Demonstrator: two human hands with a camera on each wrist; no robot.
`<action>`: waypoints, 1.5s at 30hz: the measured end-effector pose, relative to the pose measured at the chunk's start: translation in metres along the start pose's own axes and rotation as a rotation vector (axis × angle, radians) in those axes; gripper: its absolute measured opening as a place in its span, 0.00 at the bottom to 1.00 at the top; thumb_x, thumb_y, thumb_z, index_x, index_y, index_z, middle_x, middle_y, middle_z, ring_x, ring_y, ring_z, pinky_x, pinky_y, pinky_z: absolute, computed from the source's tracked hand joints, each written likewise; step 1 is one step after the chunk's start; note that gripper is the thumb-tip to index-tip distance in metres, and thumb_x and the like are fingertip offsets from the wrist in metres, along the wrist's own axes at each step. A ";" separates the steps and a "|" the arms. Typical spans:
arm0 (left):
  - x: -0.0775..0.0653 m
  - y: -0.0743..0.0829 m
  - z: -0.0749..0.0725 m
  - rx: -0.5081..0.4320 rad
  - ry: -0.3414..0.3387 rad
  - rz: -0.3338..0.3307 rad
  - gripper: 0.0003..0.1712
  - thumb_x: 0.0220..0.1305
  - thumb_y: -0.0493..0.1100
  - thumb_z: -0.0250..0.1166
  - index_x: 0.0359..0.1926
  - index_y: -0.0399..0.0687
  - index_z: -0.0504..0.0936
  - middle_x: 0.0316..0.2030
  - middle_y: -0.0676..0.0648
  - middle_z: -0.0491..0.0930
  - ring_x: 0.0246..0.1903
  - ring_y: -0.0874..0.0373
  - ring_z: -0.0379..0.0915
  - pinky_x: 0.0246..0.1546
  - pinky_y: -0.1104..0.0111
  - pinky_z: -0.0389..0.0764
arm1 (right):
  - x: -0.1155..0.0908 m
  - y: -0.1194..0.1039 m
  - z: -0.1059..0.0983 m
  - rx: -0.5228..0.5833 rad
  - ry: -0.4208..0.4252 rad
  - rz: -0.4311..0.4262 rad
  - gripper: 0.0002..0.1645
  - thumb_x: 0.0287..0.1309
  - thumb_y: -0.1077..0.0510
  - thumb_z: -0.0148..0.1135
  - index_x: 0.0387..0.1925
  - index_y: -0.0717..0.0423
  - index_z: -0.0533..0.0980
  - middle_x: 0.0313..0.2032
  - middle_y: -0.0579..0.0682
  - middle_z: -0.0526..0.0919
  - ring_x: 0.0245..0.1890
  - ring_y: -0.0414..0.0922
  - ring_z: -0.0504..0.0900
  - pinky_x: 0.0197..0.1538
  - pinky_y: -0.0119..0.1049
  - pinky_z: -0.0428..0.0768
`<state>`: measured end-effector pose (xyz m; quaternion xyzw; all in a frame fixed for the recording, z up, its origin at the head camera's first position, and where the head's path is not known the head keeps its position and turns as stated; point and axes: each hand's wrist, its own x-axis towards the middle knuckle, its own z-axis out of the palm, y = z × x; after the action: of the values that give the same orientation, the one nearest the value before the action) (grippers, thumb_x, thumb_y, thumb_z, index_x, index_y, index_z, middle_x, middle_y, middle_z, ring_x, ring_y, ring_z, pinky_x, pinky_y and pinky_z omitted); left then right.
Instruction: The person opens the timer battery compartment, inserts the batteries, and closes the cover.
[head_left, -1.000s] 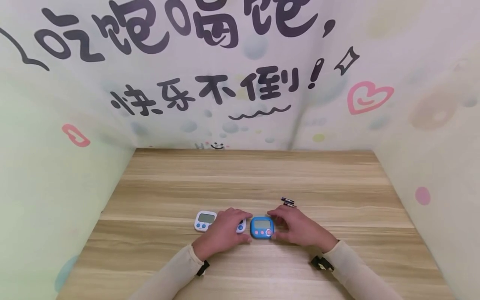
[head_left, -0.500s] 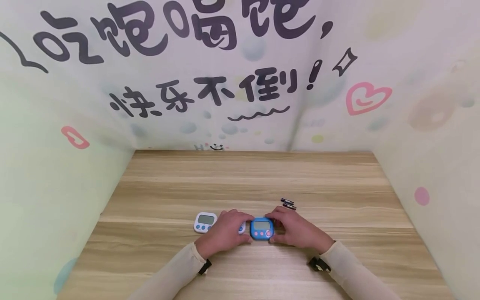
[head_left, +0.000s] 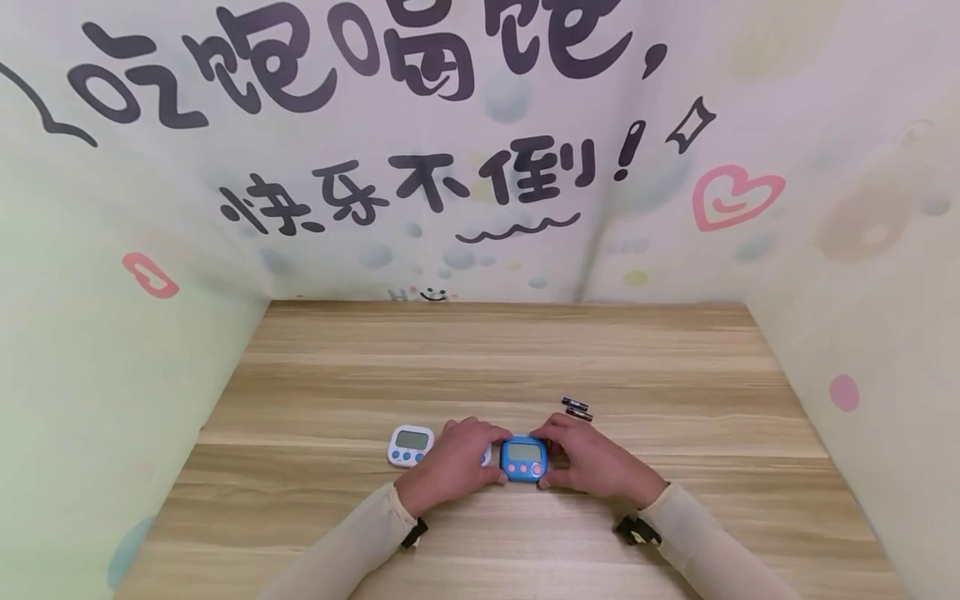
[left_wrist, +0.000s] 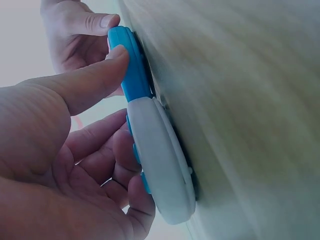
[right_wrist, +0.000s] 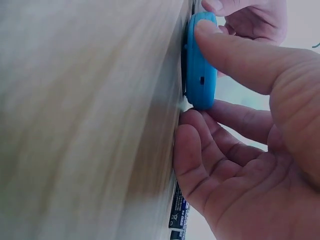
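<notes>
A blue digital timer (head_left: 524, 459) with a grey screen and pink buttons lies face up on the wooden table, between both hands. My left hand (head_left: 453, 462) pinches its left side, thumb on the near edge and index finger at the far corner. From the other side, my right hand (head_left: 592, 457) holds it between thumb and fingertips. In the left wrist view, a white timer (left_wrist: 162, 160) with blue buttons sits against the blue one, under my left palm, and some left fingers touch its face. The head view shows only a sliver of that white timer.
Another white timer (head_left: 411, 446) lies to the left of my left hand. Two dark batteries (head_left: 577, 408) rest just beyond my right hand. Printed walls (head_left: 517, 275) enclose the table (head_left: 495, 350) at the back and sides.
My left hand has shifted slightly right, its fingertips coming onto the blue timer. My right hand has moved slightly left and closed in on its right side. The timers barely move.
</notes>
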<state>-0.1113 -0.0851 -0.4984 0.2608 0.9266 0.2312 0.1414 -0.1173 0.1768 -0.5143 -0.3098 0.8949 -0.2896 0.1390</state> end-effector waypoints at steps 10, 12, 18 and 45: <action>0.003 -0.001 -0.001 -0.043 0.001 -0.017 0.31 0.61 0.54 0.80 0.63 0.52 0.84 0.54 0.54 0.87 0.50 0.60 0.74 0.57 0.57 0.77 | 0.001 0.002 0.001 -0.005 0.010 -0.006 0.35 0.58 0.45 0.80 0.62 0.54 0.81 0.49 0.39 0.79 0.44 0.35 0.77 0.49 0.30 0.84; 0.003 -0.001 -0.002 -0.053 0.001 -0.012 0.31 0.61 0.54 0.80 0.63 0.52 0.84 0.54 0.54 0.87 0.50 0.60 0.74 0.58 0.56 0.78 | 0.000 0.001 0.000 -0.006 0.012 -0.006 0.35 0.58 0.45 0.80 0.63 0.55 0.80 0.49 0.39 0.79 0.44 0.35 0.77 0.48 0.30 0.84; -0.002 -0.002 -0.004 -0.107 0.023 0.004 0.32 0.61 0.54 0.79 0.64 0.52 0.84 0.55 0.53 0.86 0.50 0.60 0.75 0.56 0.61 0.82 | -0.004 -0.004 -0.006 -0.008 0.032 -0.019 0.36 0.59 0.43 0.79 0.64 0.54 0.80 0.51 0.40 0.79 0.46 0.38 0.78 0.49 0.31 0.84; -0.023 -0.002 -0.018 -0.720 0.131 0.018 0.30 0.63 0.40 0.78 0.65 0.50 0.82 0.58 0.46 0.80 0.56 0.49 0.82 0.52 0.69 0.91 | -0.009 -0.026 -0.021 0.202 0.194 -0.175 0.40 0.58 0.57 0.80 0.69 0.61 0.75 0.48 0.44 0.82 0.43 0.39 0.86 0.46 0.34 0.92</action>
<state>-0.1001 -0.1058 -0.4812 0.1869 0.7906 0.5600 0.1625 -0.1070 0.1748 -0.4817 -0.3415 0.8401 -0.4177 0.0567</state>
